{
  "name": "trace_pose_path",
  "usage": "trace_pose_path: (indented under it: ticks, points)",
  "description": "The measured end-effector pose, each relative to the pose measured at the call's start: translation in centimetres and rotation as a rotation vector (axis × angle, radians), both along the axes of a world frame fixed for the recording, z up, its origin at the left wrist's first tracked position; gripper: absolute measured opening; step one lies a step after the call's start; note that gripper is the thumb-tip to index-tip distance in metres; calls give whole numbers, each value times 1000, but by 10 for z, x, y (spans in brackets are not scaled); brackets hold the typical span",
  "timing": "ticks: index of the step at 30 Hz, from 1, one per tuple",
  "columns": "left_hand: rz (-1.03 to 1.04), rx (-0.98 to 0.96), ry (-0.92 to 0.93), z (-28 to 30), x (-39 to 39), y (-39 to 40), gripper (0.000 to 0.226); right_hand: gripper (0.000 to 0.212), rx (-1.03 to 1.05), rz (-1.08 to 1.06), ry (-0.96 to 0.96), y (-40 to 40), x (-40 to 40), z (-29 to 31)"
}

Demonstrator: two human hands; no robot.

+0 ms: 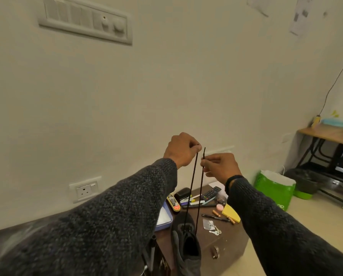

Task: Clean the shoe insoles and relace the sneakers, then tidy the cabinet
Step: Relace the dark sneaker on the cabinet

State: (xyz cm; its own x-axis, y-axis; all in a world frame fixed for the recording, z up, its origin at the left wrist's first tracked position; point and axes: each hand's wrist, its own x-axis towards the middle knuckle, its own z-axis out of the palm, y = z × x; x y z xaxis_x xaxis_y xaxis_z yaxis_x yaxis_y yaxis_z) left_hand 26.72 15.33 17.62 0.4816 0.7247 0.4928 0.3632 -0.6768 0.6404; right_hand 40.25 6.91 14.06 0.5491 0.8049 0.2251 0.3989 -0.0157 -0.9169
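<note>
Only broken white letters resembling "OD" show on the green bag [274,190]; nothing else is legible.

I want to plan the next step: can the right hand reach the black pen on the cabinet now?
Probably not yet: the right hand pinches a shoelace end, raised above the pen; nothing covers the pen.

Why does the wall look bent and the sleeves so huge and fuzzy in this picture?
Head view: the wide-angle lens bows straight lines, so the switch panel tilts and curves; the near sleeves balloon, and the left sleeve smears into blur at the lower left corner. The left hand and right hand pinching the lace stay fairly sharp. Lighting is dim and warm, with soft shadows and no glare.
</note>
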Motion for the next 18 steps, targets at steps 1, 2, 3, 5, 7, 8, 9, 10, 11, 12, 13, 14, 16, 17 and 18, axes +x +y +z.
trace_pose_path:
  ticks: [1,2,3,5,7,8,9,10,11,12,13,14,16,17,18]
  points:
    - [-7,-4,1,1,2,-3,13,10,3,23,27,-1,-3,0]
    - [-14,-2,1,1,3,-5,13,9,13,51,62,-2,-6,0]
    - [-17,4,-1,1,4,-7,13,8,26,78,98,-3,-10,0]
    - [-20,6,-17,0,5,-10,13,7,54,105,158,-5,-16,0]
    - [-40,-42,-53,-1,5,-13,13,6,73,105,219,-6,-19,-1]
    - [-60,-73,-70,-2,3,-13,13,5,77,94,241,-6,-20,-1]
    - [-78,-95,-87,-4,0,-13,12,4,80,81,250,-6,-20,-1]
    - [-84,-105,-106,-6,-3,-13,15,4,82,71,247,-6,-20,0]
    - [-71,-125,-128,-12,-5,-12,20,4,81,66,247,-6,-21,0]
    - [-44,-164,-145,-19,-8,-10,26,4,80,66,247,-7,-21,0]
    - [-14,-229,-136,-29,-11,-8,32,3,84,71,254,-6,-22,-1]
    - [6,-317,-91,-42,-13,-8,37,3,85,75,259,-6,-23,-1]
    - [-11,-485,104,-73,-15,-9,39,4,85,90,290,-4,-27,-2]
    - [-40,-522,207,-87,-14,-11,38,3,89,106,323,-3,-30,-3]
    - [-65,-534,270,-100,-12,-15,37,3,88,124,359,-2,-33,-4]
